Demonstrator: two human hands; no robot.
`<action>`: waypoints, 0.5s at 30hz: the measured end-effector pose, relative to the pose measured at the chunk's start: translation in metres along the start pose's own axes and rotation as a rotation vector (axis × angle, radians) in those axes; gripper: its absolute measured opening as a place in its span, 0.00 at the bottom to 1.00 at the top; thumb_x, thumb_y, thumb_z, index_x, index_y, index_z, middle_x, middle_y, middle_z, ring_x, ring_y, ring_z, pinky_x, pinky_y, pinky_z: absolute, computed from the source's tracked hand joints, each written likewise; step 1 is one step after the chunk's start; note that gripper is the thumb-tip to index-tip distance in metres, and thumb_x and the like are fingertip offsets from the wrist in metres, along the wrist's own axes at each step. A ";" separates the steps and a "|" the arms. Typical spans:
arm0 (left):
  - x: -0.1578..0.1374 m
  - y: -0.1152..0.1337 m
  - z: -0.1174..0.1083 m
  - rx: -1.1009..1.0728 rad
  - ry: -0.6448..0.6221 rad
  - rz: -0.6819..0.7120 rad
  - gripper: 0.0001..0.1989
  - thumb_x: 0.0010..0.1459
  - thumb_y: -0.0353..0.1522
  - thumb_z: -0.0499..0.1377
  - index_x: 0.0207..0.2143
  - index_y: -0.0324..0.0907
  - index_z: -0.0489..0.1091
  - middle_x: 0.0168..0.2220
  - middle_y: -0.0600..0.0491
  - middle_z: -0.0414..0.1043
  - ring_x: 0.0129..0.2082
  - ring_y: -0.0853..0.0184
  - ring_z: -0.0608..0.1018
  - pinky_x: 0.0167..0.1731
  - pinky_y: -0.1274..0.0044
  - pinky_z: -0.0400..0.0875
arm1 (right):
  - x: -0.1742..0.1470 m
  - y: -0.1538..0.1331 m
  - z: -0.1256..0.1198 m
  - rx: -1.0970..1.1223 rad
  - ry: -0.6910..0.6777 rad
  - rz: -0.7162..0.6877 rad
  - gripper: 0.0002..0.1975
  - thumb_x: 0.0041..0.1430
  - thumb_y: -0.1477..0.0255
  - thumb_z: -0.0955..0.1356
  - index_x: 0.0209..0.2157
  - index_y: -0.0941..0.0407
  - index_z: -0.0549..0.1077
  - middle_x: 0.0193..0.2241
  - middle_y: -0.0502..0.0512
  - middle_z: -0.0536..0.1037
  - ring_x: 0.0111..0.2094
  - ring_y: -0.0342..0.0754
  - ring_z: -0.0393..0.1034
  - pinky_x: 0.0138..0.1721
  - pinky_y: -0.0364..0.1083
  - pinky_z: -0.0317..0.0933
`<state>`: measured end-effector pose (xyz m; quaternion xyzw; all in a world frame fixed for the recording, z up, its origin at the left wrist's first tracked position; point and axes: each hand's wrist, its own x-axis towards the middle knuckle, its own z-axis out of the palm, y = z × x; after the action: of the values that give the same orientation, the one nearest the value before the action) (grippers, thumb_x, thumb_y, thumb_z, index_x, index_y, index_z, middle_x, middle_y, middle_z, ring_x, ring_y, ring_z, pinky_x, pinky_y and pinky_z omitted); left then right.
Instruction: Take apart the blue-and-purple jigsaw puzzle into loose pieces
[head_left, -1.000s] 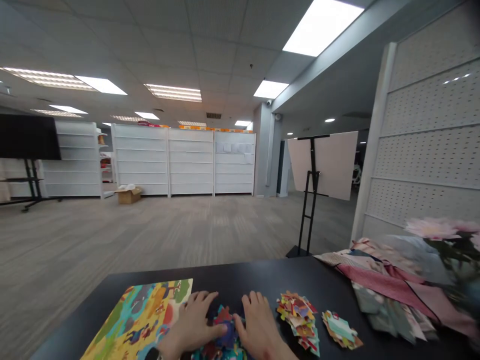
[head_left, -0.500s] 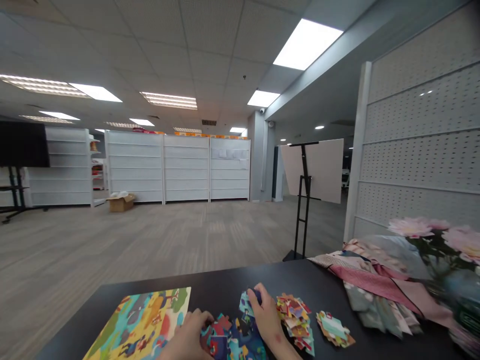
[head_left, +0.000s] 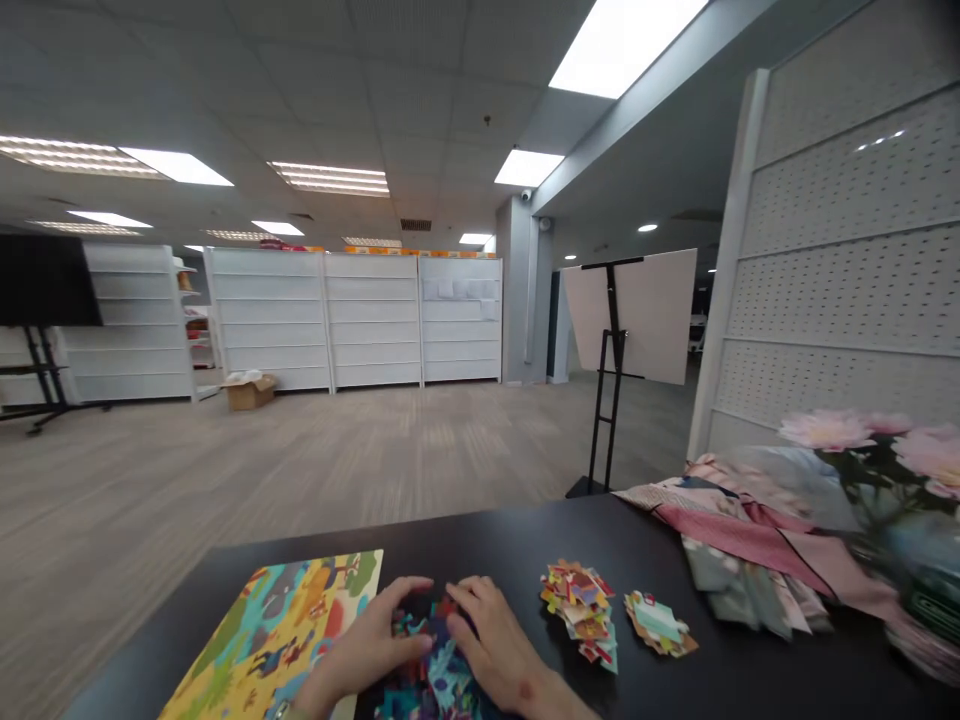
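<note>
My left hand and my right hand rest side by side on a cluster of joined blue and red puzzle pieces at the near edge of the black table. Fingers of both hands press down on the pieces and their tips nearly meet. A colourful picture board lies just left of my left hand. To the right of my right hand sits a pile of loose puzzle pieces, then a smaller pile.
Folded patterned cloth and pink flowers lie at the table's right side. Beyond the table is open carpet floor, a black easel with a white board, white shelving, a cardboard box and a perforated white partition.
My right hand has dropped the piece it held up and come back left onto the cluster. My left hand has slid forward to meet it. The view has tilted slightly.
</note>
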<state>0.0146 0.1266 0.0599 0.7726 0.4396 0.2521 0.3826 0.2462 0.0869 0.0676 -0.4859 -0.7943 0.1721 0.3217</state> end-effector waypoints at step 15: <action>-0.053 -0.029 0.092 0.782 0.193 0.390 0.47 0.45 0.44 0.74 0.66 0.58 0.59 0.72 0.45 0.51 0.66 0.40 0.64 0.53 0.54 0.74 | -0.154 0.080 0.019 -0.823 0.204 -0.440 0.23 0.67 0.63 0.66 0.63 0.47 0.68 0.52 0.57 0.81 0.48 0.55 0.80 0.43 0.47 0.75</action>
<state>0.0418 0.0561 -0.0200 0.9006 0.3817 0.2051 -0.0357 0.3357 -0.0103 -0.0459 -0.4076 -0.8448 -0.2776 0.2077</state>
